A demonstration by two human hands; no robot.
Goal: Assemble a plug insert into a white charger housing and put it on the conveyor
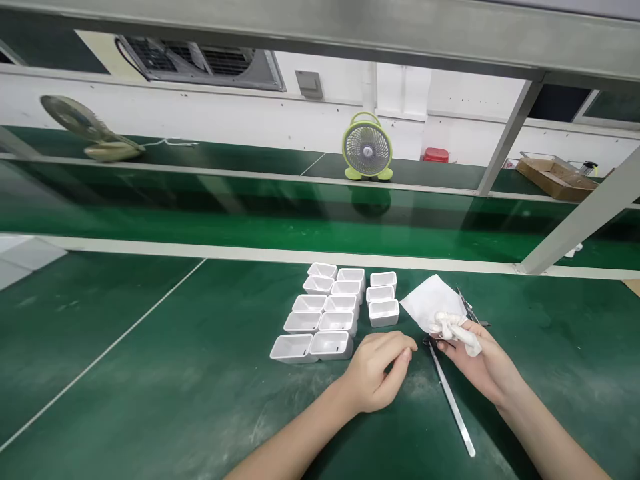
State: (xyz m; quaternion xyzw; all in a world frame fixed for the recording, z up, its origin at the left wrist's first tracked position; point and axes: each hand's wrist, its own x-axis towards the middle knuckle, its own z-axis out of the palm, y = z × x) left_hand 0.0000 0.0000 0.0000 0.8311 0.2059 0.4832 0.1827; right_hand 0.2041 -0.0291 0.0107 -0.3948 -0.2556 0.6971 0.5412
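My right hand (483,367) has its fingers closed round a crumpled piece of white cloth (453,329), with a loose end hanging over the fingers. Facing it, my left hand (383,370) is closed, thumb near the curled forefinger; whatever is between them, if anything, is hidden. A thin silvery rod-like tool (454,403) with a dark end lies slanted between the hands. Behind the cloth is a white sheet of paper (433,300). Slim metal tools (470,308) lie partly behind the right hand. Small white plastic trays (293,348) stand in rows left of the hands.
The green tabletop (150,400) bears a white seam line at left. A pale rail (250,255) runs along its back edge, and a slanted post (575,213) rises at right. Farther back stand a green fan (369,148), another fan (90,127) and a cardboard box (557,179).
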